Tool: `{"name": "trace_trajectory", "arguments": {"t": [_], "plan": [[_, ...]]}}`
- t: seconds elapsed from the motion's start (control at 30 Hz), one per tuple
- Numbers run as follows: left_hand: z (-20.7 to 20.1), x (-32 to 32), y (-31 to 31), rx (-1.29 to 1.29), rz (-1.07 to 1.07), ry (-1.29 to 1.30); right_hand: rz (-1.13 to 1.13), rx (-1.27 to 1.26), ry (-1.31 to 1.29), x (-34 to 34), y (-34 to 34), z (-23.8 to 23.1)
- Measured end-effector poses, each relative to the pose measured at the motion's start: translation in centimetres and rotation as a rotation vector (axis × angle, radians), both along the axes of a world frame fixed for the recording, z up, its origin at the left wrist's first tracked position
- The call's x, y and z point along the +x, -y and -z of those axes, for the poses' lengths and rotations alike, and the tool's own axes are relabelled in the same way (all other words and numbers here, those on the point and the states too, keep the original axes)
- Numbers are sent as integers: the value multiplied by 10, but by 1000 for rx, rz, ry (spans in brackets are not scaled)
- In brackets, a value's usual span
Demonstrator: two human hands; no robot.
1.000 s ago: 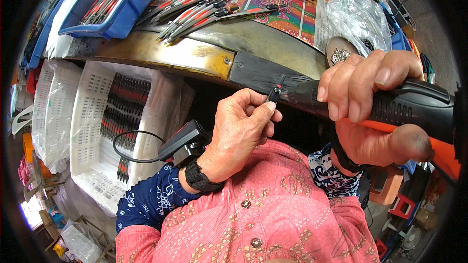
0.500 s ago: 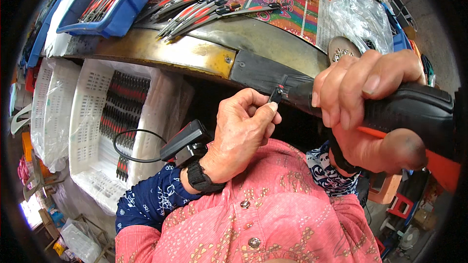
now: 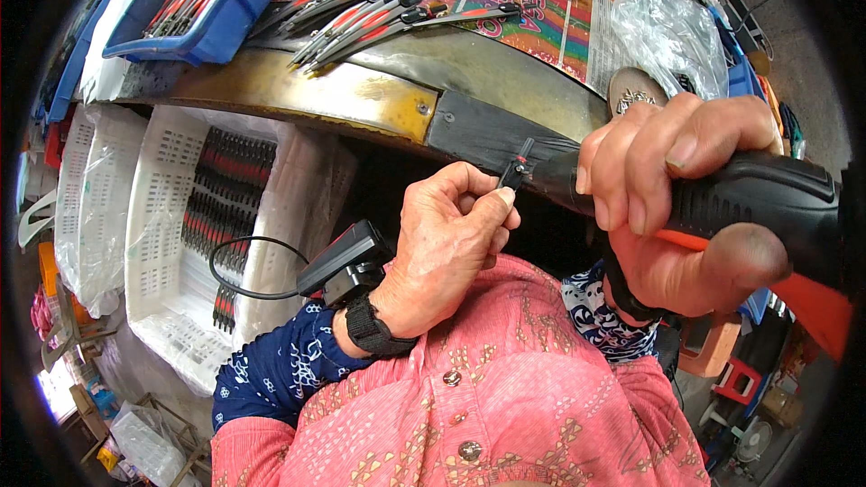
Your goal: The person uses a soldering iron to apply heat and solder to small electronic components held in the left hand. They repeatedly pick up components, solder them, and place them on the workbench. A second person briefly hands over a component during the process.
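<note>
My left hand pinches a small black part between thumb and fingertips, with a shiny screw-like bit and a speck of red on it. The part is held against the edge of the bench, on its dark patch. My right hand grips a black and red power screwdriver, lying sideways with its nose pointing left. The driver's nose reaches the small part; exactly how the tip meets it is too small to tell. My right fingers wrap over the tool's body, and the thumb lies beneath.
Slim grey-and-red pointed pieces like drawing compasses lie on the bench. A blue tray holds more. Below left, a white plastic crate holds rows of black-and-red pieces. Clear plastic bags sit at the far right.
Both hands keep nearly the same place and hold. The view has shifted very slightly; nothing has been picked up or let go.
</note>
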State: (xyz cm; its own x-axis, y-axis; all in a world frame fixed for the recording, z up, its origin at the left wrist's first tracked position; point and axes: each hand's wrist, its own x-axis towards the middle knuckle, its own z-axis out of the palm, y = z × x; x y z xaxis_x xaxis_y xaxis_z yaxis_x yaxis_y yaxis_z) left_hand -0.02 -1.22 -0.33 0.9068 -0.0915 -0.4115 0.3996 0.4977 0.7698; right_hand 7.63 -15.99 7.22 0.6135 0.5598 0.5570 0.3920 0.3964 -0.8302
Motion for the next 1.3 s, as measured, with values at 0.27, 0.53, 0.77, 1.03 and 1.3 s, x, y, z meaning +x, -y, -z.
{"name": "trace_trajectory", "arguments": {"t": [0.27, 0.53, 0.77, 1.03, 1.3], "plan": [[1, 1, 1, 29, -6, 32, 12, 6, 53, 0, -2, -3], [0, 1, -1, 62, 20, 37, -16, 6, 57, -1, -1, -4], [1, 1, -1, 66, 16, 38, -50, 18, 55, 2, 0, -8], [4, 1, -2, 55, 16, 49, -44, 11, 59, 4, -3, -6], [1, 0, -2, 97, 20, 46, -41, 8, 55, 6, -6, -6]]}}
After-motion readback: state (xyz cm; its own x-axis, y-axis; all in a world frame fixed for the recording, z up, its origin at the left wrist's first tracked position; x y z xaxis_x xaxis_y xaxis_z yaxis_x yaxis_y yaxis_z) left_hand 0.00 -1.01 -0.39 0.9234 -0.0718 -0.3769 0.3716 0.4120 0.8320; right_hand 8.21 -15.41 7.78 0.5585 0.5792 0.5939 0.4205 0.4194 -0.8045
